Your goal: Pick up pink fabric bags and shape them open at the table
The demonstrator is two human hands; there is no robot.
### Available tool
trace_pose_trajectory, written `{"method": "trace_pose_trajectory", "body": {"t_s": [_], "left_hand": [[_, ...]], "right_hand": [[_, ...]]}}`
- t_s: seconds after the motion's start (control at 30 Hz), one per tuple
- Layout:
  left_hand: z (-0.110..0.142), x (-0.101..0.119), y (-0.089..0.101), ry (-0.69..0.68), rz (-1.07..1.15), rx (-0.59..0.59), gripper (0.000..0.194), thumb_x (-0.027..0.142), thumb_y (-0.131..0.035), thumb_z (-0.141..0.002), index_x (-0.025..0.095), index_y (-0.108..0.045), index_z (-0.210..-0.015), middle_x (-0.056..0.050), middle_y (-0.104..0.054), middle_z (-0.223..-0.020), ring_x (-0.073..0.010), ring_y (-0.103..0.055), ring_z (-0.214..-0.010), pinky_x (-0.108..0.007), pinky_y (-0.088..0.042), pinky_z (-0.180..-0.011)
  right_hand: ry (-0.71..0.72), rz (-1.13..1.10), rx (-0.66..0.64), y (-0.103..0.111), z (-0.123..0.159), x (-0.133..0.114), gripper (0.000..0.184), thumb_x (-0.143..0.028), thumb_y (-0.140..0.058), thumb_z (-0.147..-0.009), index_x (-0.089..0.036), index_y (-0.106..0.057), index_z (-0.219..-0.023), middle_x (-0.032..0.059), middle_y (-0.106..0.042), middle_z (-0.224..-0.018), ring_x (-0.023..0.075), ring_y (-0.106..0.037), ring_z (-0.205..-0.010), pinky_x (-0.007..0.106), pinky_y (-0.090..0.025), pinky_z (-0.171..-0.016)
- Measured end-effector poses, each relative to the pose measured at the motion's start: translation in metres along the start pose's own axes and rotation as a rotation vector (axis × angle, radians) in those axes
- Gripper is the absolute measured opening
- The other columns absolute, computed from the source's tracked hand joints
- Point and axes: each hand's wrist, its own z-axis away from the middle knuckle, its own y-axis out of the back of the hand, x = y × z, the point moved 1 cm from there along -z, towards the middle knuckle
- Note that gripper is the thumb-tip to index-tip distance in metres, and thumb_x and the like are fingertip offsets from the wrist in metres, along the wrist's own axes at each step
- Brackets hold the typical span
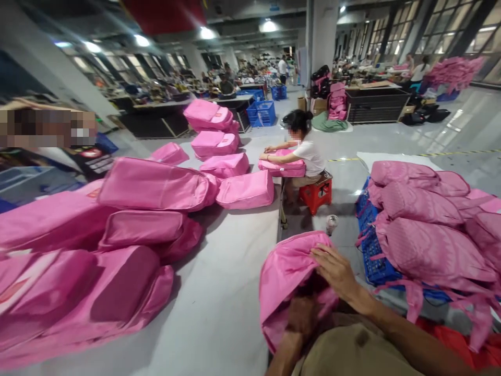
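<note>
A pink backpack (279, 279) is tipped open toward me at the table's right edge, against my lap. My right hand (334, 266) grips the fabric at the rim of its opening, with the fingers laid over the edge. Into the dark inside reaches my left hand (303, 316); its fingers are hidden in shadow and cloth, so their hold cannot be made out. To the left, a heap of pink backpacks (152, 183) lies on the white table (211, 277).
Beyond the table's end, a person (311, 149) sits on a red stool (316, 194), hands on another pink bag (284, 164). Patterned pink backpacks (434, 245) overflow a blue crate (373, 250) at right. A person's arm (39, 112), partly blurred, shows at far left.
</note>
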Motion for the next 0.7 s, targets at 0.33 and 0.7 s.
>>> {"method": "trace_pose_trajectory", "body": {"t_s": [0.33, 0.7], "left_hand": [[-0.087, 0.077, 0.005, -0.368, 0.095, -0.242, 0.030, 0.040, -0.077, -0.101, 0.026, -0.085, -0.127, -0.015, -0.089, -0.112, -0.0376, -0.083, -0.098, -0.050, -0.064, -0.087], [-0.235, 0.012, 0.067, -0.265, 0.026, 0.557, 0.093, 0.048, -0.078, -0.096, 0.029, -0.043, -0.180, -0.020, -0.074, -0.155, -0.0468, -0.073, -0.139, -0.068, -0.062, -0.115]], "right_hand": [[-0.261, 0.350, 0.215, 0.070, 0.054, 0.090, 0.033, -0.040, -0.056, -0.119, -0.023, -0.084, -0.123, 0.0068, -0.088, -0.109, 0.0224, -0.085, -0.102, 0.034, -0.068, -0.091], [-0.080, 0.340, 0.249, 0.023, 0.041, 0.217, 0.028, -0.028, -0.067, -0.105, -0.041, -0.087, -0.120, -0.0005, -0.090, -0.101, 0.0211, -0.087, -0.086, 0.026, -0.069, -0.073]]}}
